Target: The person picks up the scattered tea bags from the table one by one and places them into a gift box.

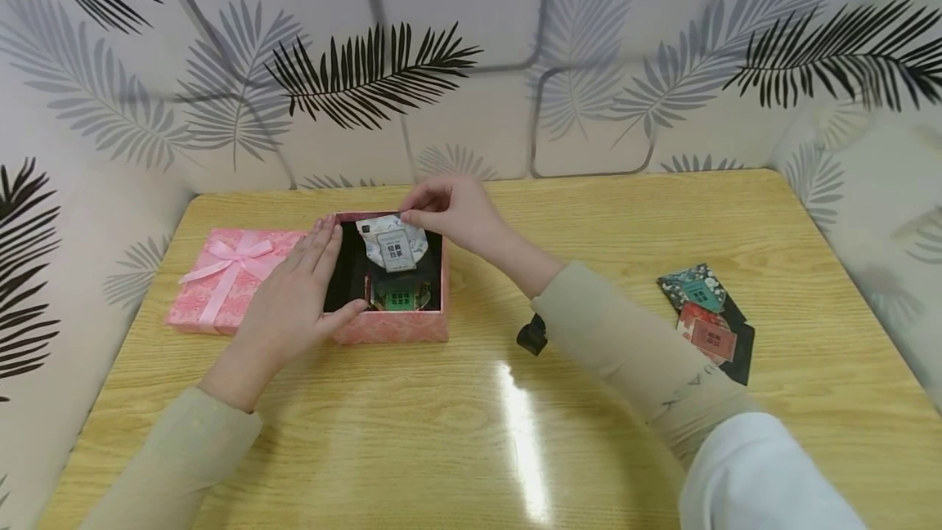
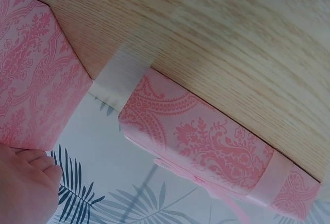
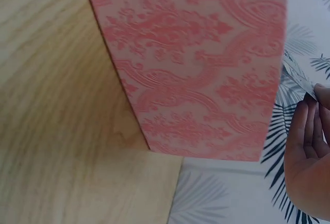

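A pink patterned box (image 1: pixel 393 328) with a dark inside stands near the far left of the table. My right hand (image 1: pixel 464 215) pinches the top corner of a white tea packet (image 1: pixel 386 240) with a pale label, over the box opening. In the right wrist view, thumb and fingers meet at the edge of this packet (image 3: pixel 298 74), above the box's rim. Below it in the box lies a green-labelled packet (image 1: pixel 397 298). The left hand (image 1: pixel 294 301) rests with straight fingers along the box's left rim; its fingertips also show at the box in the left wrist view.
Left of the box lies its pink lid (image 1: pixel 221 276) with a ribbon bow, partly behind the left hand. Several dark, teal and red packets (image 1: pixel 710 339) overlap at the right. A small black object (image 1: pixel 531 337) sits by the right sleeve. A leaf-patterned wall (image 1: pixel 471 121) borders the table.
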`<state>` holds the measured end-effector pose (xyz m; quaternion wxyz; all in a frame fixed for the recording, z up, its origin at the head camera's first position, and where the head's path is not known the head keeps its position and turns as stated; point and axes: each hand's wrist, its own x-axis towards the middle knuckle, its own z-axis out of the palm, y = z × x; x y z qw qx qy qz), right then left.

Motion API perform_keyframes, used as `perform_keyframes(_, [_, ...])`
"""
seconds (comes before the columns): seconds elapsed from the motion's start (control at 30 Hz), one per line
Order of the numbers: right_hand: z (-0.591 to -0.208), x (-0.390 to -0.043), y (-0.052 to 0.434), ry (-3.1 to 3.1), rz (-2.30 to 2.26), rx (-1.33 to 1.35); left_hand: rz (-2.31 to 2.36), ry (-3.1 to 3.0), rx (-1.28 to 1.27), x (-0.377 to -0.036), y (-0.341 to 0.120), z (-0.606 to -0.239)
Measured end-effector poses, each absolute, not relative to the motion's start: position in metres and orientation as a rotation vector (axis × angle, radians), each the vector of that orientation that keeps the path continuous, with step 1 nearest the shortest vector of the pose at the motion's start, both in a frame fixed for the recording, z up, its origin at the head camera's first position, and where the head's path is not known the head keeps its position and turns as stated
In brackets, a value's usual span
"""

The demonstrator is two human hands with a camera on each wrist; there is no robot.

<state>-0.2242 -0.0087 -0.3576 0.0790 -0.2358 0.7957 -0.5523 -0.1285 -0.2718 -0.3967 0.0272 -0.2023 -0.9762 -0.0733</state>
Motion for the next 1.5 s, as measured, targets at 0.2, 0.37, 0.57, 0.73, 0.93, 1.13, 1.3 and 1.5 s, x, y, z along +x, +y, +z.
perform_keyframes(0.2, [-0.371, -0.216, -0.014, 2.450, -1.525, -0.797, -0.234, -2.997, -0.636, -0.129, -0.272, -0.398])
perform_keyframes(0.37, [-0.379, -0.211, -0.018, 2.530, -1.422, -0.900, -0.240, -2.986, -0.646, -0.129, -0.271, -0.399])
perform_keyframes(0.57, [-0.384, -0.207, -0.019, 2.642, -1.248, -1.008, -0.249, -2.985, -0.637, -0.129, -0.271, -0.399])
perform_keyframes(0.73, [-0.384, -0.205, -0.020, 2.749, -1.012, -1.097, -0.249, -2.969, -0.645, -0.129, -0.271, -0.398])
perform_keyframes(0.93, [-0.383, -0.203, -0.021, 2.851, -0.771, -1.224, -0.250, -2.962, -0.653, -0.128, -0.271, -0.398])
perform_keyframes(1.13, [-0.381, -0.202, -0.021, 2.886, -0.673, -1.287, -0.252, -2.965, -0.650, -0.128, -0.271, -0.398])
perform_keyframes(1.3, [-0.383, -0.203, -0.021, 2.873, -0.701, -1.277, -0.240, -2.986, -0.632, -0.127, -0.270, -0.397])
perform_keyframes(1.5, [-0.380, -0.202, -0.018, 2.784, -0.888, -1.148, -0.223, -3.014, -0.614, -0.127, -0.269, -0.396])
